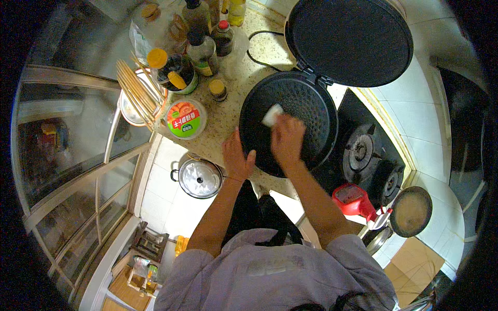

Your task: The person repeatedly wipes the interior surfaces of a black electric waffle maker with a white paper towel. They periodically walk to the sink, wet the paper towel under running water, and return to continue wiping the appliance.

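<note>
An electric griddle with a dark, dimpled cooking plate (315, 116) stands on the counter, its round lid (350, 39) hinged up at the back. In my right hand (288, 136) is a folded white wipe, perhaps a paper towel (272, 115), pressed onto the plate left of its middle. That hand is slightly blurred and hides part of the wipe. My left hand (238, 157) lies against the griddle's near left rim, thumb spread from the fingers. It holds nothing that I can see.
Left of the griddle stand a lidded plastic tub (186, 118), a small yellow-capped jar (217, 90), chopsticks (136, 93) and several sauce bottles (202, 54). A gas stove (360, 149) and a red, white-handled utensil (352, 200) are at right. A lidded steel pot (200, 178) sits lower left.
</note>
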`<action>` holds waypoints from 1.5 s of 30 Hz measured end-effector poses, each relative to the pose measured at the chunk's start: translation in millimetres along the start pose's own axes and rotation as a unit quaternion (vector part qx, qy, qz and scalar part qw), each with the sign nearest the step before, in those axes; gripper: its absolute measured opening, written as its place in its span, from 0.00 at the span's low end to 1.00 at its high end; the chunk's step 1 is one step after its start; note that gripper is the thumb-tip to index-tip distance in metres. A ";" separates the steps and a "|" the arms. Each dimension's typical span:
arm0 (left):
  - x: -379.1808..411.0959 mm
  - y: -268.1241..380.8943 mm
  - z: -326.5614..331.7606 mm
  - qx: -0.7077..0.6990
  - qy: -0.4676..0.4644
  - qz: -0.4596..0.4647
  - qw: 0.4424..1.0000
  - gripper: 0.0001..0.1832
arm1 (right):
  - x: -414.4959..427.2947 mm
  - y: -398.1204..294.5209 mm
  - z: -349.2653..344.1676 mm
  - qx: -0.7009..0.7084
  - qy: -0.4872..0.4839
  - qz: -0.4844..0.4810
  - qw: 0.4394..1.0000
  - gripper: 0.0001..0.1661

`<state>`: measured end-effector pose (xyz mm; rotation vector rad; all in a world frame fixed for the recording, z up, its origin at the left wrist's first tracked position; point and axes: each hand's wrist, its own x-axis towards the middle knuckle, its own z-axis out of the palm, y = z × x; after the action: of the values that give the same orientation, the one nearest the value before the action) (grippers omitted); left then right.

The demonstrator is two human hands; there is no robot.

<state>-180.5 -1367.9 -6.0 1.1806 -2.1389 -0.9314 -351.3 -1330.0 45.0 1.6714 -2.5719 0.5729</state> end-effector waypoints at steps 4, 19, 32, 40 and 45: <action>4.0 -1.1 -4.5 -0.013 -0.014 -0.006 1.000 0.48 | -28.4 -19.4 -10.8 0.100 -0.054 -0.080 0.990 0.21; 4.2 0.1 -2.2 -0.016 -0.004 -0.001 1.000 0.46 | 35.1 -15.5 24.5 0.055 0.051 -0.024 0.997 0.13; 8.0 6.5 -11.9 0.017 -0.025 -0.007 1.000 0.47 | 67.2 68.2 19.8 -0.083 0.152 0.119 0.978 0.16; 3.8 1.6 -9.0 -0.012 -0.032 -0.025 0.999 0.45 | 17.7 -32.3 -1.1 0.111 -0.139 -0.136 0.975 0.21; -2.2 -0.9 -3.6 0.000 -0.021 -0.017 1.000 0.45 | -47.3 25.0 -47.7 0.050 -0.178 -0.164 0.969 0.25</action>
<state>-176.4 -1367.5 -4.6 1.2110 -2.1578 -0.9808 -361.9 -1264.5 72.1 2.3640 -2.4187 0.4193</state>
